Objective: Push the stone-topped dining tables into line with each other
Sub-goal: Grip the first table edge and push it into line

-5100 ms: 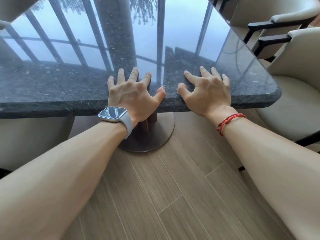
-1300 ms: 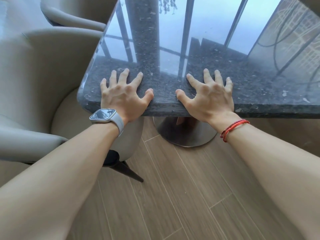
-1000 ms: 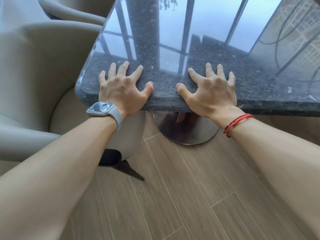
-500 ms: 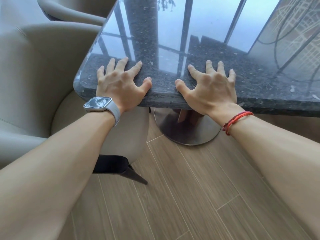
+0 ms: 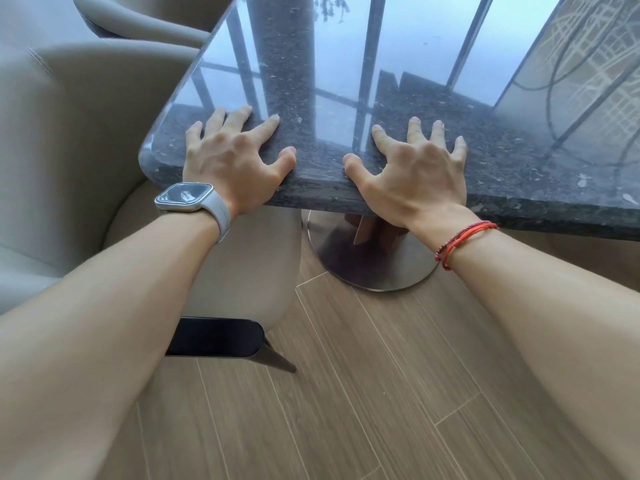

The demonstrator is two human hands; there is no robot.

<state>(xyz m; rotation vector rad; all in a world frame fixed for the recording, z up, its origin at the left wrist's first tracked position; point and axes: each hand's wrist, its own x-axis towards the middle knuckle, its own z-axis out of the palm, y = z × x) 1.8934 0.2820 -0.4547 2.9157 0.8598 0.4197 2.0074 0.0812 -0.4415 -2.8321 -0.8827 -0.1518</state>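
Observation:
A dark, polished stone table top fills the upper right and reflects window bars. Only this one table is in view. Its rounded near-left corner points toward a beige chair. My left hand, with a watch on its wrist, lies flat on the top near that corner, its fingers spread and its palm over the near edge. My right hand, with a red cord bracelet on its wrist, presses the same edge further right, fingers also spread. Below the edge stands the table's round metal base.
A beige padded armchair sits at the left with its seat tucked under the table corner; its black leg bar rests on the floor. A second chair shows at the top left. Wood-look plank floor lies in front.
Five seconds ago my hands were near a table's right corner; now they are at a left corner. Over the last second the edge and both hands slid slightly away, showing more of the chair's leg bar.

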